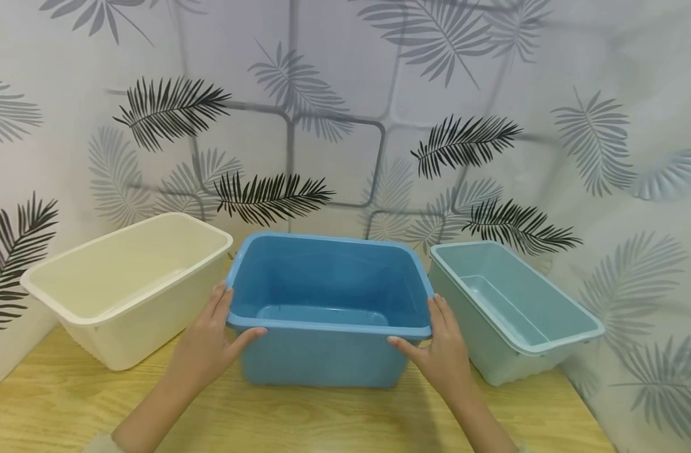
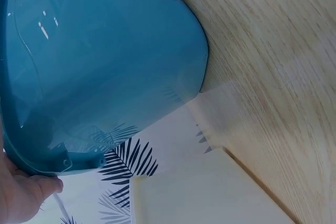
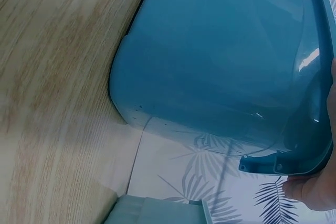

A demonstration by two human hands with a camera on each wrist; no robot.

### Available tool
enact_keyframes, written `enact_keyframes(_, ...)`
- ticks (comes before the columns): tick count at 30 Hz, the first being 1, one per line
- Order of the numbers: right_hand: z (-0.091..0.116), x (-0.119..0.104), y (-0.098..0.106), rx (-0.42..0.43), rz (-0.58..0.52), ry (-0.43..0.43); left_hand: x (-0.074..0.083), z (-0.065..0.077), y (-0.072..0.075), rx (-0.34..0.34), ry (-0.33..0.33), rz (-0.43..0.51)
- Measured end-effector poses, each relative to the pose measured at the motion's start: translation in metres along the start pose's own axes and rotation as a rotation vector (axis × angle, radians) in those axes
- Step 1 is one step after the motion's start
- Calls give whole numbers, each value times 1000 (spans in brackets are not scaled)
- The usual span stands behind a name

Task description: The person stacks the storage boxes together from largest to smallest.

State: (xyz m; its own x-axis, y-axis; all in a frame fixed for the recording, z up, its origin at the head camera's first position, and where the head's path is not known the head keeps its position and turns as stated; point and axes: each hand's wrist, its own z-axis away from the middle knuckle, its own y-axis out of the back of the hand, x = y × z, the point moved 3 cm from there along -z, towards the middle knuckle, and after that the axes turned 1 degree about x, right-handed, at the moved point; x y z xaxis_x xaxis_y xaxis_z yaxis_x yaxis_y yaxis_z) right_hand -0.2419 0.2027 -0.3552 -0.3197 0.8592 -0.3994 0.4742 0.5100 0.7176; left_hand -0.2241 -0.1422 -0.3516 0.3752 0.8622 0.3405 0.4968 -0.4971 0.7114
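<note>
At the centre of the head frame, a blue rectangular plastic basin (image 1: 322, 355), upright, base down on the woodgrain tabletop (image 1: 254, 421). Glossy, with rounded corners, walls narrowing towards the bottom and a broad turned-out rim in a lighter blue. Grasped at both near corners: left hand (image 1: 209, 340) at the left end, fingers against the side rim and thumb pressed along the front under the lip; right hand (image 1: 441, 343) in mirror fashion at the right end, rim corner clasped between thumb and fingers.

Only in the wrist frames, the underside of the rim corners with small moulded brackets, lower left in the left wrist frame and lower right in the right. In the right one, also a few dark specks near the base. Only in the head frame, the basin's interior, down to a shiny, outlined floor.

Left of centre in the head frame, a cream basin (image 1: 153, 321), slanted, mouth up, pale inner floor in view. Right of centre, a pale teal basin (image 1: 475, 333), angled the opposite way, floor marked by a rectangular outline. Behind, across the upper frame, a wall covering (image 1: 334, 75) with black and grey leaf prints.
</note>
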Motion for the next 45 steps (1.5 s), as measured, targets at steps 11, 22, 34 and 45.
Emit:
enact_keyframes(11, 4, 0, 0, 23, 11, 10, 0, 4, 1, 8, 0, -1)
enact_keyframes(22, 8, -4, 1, 27, 7, 10, 2, 8, 6, -2, 10, -11)
enact_keyframes(34, 9, -6, 1, 39, 3, 18, -2, 9, 5, 4, 6, -12)
enact_keyframes(45, 9, -6, -1, 45, -2, 26, -3, 9, 5, 22, -8, -2)
